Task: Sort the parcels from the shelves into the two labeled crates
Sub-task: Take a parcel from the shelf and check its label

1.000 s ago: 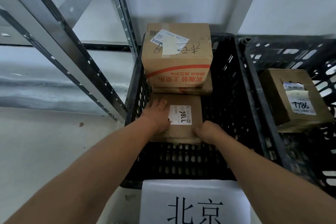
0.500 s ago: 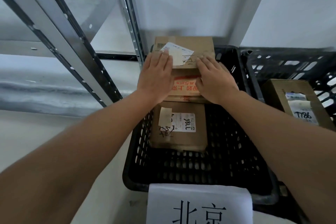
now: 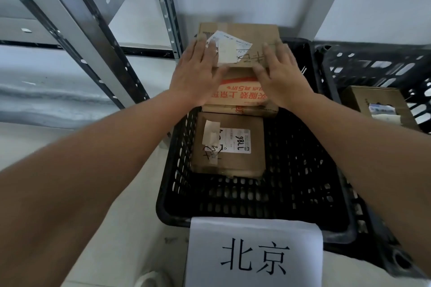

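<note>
Both hands, left hand (image 3: 198, 74) and right hand (image 3: 283, 77), lie spread flat atop the upper parcel (image 3: 240, 49).

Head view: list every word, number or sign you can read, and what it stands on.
"北京": white paper sign on the near rim of the black crate.
"98LL", handwritten, seen inverted: white label on the flat parcel.
Red print, upside down, only partly legible: front of the tall box that both hands touch.
Shipping labels, black scrawls: too blurred.
</note>
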`<state>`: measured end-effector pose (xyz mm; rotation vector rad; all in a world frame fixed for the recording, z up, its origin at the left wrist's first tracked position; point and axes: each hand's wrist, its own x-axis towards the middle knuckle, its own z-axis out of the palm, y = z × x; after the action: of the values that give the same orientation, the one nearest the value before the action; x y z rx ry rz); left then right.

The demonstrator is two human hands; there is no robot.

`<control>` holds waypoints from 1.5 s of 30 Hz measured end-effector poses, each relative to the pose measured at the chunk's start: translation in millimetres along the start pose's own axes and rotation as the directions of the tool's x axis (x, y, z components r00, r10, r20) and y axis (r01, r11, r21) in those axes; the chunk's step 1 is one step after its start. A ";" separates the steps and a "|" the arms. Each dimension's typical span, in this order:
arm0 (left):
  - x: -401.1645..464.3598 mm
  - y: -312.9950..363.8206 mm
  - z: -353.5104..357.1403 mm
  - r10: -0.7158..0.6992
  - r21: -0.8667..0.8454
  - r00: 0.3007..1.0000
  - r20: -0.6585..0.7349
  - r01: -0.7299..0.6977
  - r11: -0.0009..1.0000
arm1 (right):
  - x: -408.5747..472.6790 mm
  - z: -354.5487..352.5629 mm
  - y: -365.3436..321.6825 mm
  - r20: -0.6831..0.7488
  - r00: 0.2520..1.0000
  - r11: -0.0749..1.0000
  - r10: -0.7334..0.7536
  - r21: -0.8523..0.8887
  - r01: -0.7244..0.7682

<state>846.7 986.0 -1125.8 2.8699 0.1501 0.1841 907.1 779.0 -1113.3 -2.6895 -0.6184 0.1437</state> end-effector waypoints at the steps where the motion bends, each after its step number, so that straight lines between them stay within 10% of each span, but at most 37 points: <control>1: 1.3 2.4 -2.1 -0.051 -0.065 0.999 0.011 0.051 0.997 | 1.1 -0.1 -0.4 0.004 0.999 0.995 0.051 0.087 -0.051; 6: 16.2 -0.7 -1.4 -0.219 -0.407 0.974 0.054 0.222 0.886 | 15.9 0.6 -3.9 0.027 0.984 0.921 0.176 0.348 -0.174; 13: 18.1 -11.5 5.0 -0.179 -0.390 0.981 0.076 0.195 0.900 | 16.6 6.1 -5.0 0.035 0.976 0.899 0.216 0.383 -0.213; 24: 25.3 34.3 -38.6 -0.045 0.231 0.972 0.230 -0.010 0.973 | 14.8 -27.3 -9.9 0.163 0.971 0.982 0.172 -0.112 -0.156; 32: 23.7 127.6 -238.0 -0.041 0.250 0.976 0.214 -0.014 0.968 | -30.8 -233.4 -89.2 0.219 0.963 0.975 0.157 -0.191 -0.115; 45: -16.2 350.3 -643.8 0.038 0.262 0.990 -0.136 -0.001 0.965 | -143.3 -666.6 -203.6 -0.111 0.992 0.949 0.053 -0.304 -0.084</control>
<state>771.4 809.6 -418.3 3.1211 0.1859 0.3978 816.9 661.1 -417.4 -2.9987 -0.5554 -0.0788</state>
